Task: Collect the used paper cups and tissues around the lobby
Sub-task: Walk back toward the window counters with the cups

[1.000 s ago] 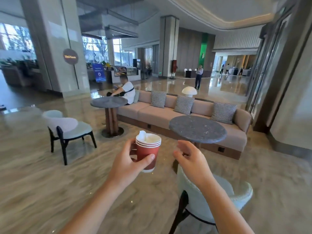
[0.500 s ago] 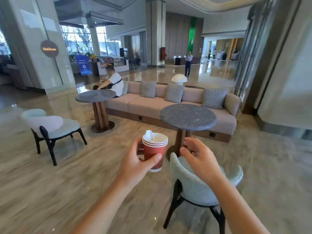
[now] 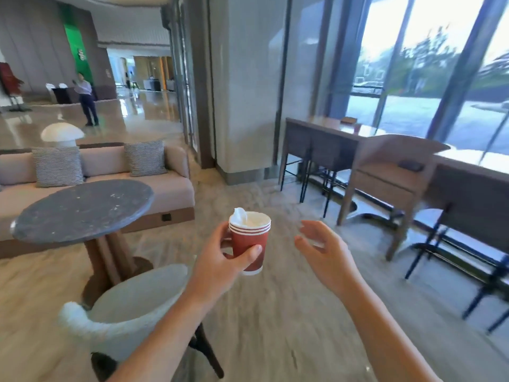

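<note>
Since half a second ago the fingers (image 3: 314,226) of the right hand (image 3: 327,255) are spread wider and drawn a little off from the cups (image 3: 249,244). The view is swung rightward too, so that a counter (image 3: 325,128) by the windows (image 3: 399,78) is brought in. Nothing is held by the right hand; its fingers are apart and lightly bent, with the palm turned toward the cups and a gap left between.

The cups, a nested red stack with white rims, are gripped by the left hand (image 3: 217,260). The thumb is laid across the front and the other fingers are curled round the back. The stack is held upright in mid-air, over the floor (image 3: 275,326) and between the two hands. A crumpled white tissue (image 3: 240,216) is tucked in the top cup and stands above its rim.

Below the left forearm a pale chair (image 3: 124,307) is seen, and beyond it a round dark table (image 3: 82,208). Behind the table a beige sofa (image 3: 170,188) is set with two striped cushions (image 3: 144,158), and a white mushroom-shaped lamp (image 3: 62,133) stands behind it. Far back a person (image 3: 85,100) is seen standing. A brown seat (image 3: 385,166) is drawn up beside the counter. On the counter a small reddish thing (image 3: 357,127) is made out, too blurred to be told.
</note>
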